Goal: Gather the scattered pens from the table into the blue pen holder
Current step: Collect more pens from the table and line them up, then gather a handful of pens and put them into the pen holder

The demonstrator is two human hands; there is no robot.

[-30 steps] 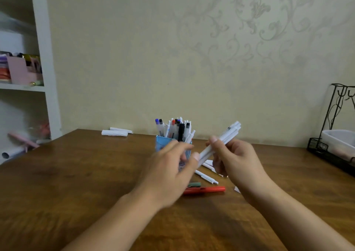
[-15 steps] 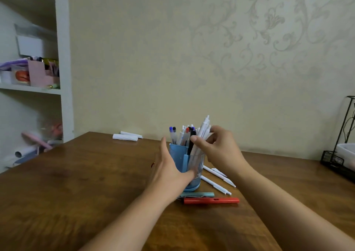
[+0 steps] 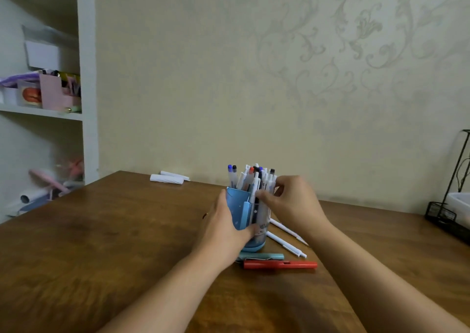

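Observation:
The blue pen holder (image 3: 239, 205) stands on the wooden table (image 3: 101, 243), packed with several upright pens. My left hand (image 3: 223, 227) wraps around its left side and grips it. My right hand (image 3: 292, 202) sits at the holder's right rim, fingers closed on a bunch of white pens (image 3: 264, 183) that stand inside the holder. Two white pens (image 3: 287, 243) lie on the table to the right of the holder. A teal pen (image 3: 264, 256) and a red pen (image 3: 279, 264) lie in front of its base.
Two white tubes (image 3: 167, 178) lie at the table's far edge by the wall. A black wire rack (image 3: 450, 205) with a white tray stands at the right edge. White shelves (image 3: 43, 103) with boxes are on the left.
My right hand brought the bunch of white pens from the air down into the holder. My left hand moved from in front of the holder to gripping its side.

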